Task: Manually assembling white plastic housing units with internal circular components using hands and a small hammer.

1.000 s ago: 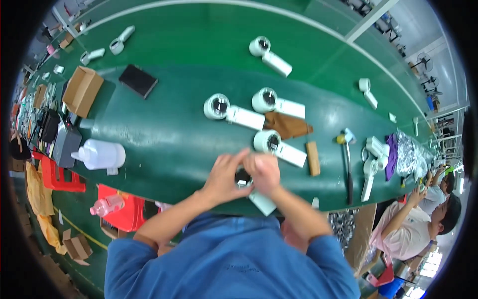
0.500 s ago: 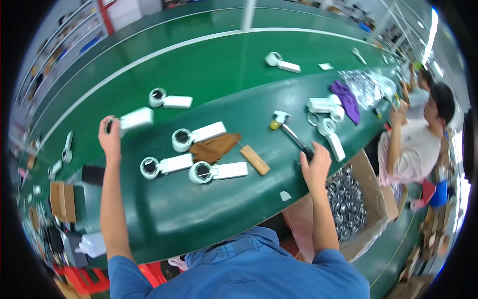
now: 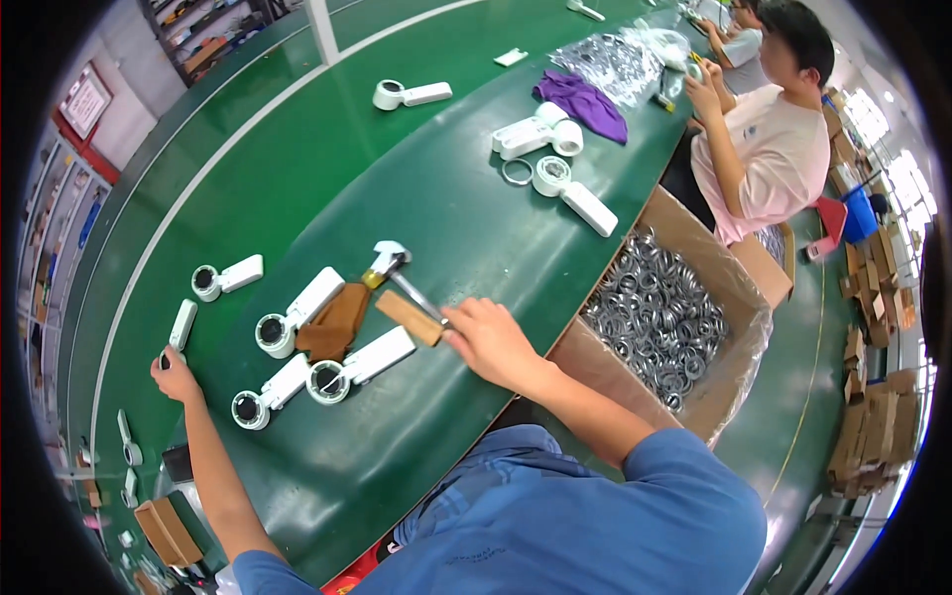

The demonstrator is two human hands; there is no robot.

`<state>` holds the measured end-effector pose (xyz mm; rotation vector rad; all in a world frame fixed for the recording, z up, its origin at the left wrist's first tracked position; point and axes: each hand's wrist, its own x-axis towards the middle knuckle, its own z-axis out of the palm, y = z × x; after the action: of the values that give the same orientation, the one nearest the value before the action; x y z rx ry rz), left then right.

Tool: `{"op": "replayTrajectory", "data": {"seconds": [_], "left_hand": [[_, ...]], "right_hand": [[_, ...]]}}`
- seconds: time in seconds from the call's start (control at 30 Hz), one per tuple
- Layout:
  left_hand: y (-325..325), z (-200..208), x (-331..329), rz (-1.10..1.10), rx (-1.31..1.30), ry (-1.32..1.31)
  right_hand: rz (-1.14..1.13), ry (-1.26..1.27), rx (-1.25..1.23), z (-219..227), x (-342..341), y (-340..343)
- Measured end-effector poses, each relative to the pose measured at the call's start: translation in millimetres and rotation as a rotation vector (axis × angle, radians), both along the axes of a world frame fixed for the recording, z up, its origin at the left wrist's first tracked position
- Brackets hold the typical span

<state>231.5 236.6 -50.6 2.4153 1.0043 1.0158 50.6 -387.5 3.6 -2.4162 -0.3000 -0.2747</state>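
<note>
The white handheld device [image 3: 182,323] is at the left grip [image 3: 177,377], which grasps its round end, the handle pointing away beyond the fingers. Whether the surface below bears it, I cannot tell. The right grip [image 3: 496,345] is closed around the handle of a hammer [image 3: 420,298], whose head is ahead and to the left of that grip. Just left of the right grip, beside the hammer's shaft, is a wooden block [image 3: 405,314]. Between the two grips, three similar devices [image 3: 379,355] and a brown cloth [image 3: 335,327] lie on the green desk [image 3: 426,218]. Right of the right grip stands a carton [image 3: 719,260] of metal rings [image 3: 659,317]. Well ahead of the right grip is a purple cloth [image 3: 585,105]; a co-worker [image 3: 772,159] sits beyond the carton.
</note>
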Motion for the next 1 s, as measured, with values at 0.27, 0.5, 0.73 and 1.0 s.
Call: {"op": "replayTrajectory", "data": {"seconds": [0.27, 0.5, 0.73, 1.0], "left_hand": [[3.5, -9.5, 2.0, 0.036, 0.022, -0.091], [6.9, -10.7, -4.0, 0.057, 0.041, -0.123], [-20.7, -4.1, -25.0, 0.087, 0.262, -0.095], [22.0, -11.3, -142.8, -0.197, -0.207, -0.315]], "right_hand": [[-0.692, -0.438, -0.436, 1.3, 63.9, -161.2], [-0.635, -0.222, -0.447, -32.0, 98.9, -262.6], [-0.597, -0.396, -0.569, -18.4, 116.2, -328.2], [-0.823, 0.587, -0.080, -206.3, -53.6, -369.6]]}}
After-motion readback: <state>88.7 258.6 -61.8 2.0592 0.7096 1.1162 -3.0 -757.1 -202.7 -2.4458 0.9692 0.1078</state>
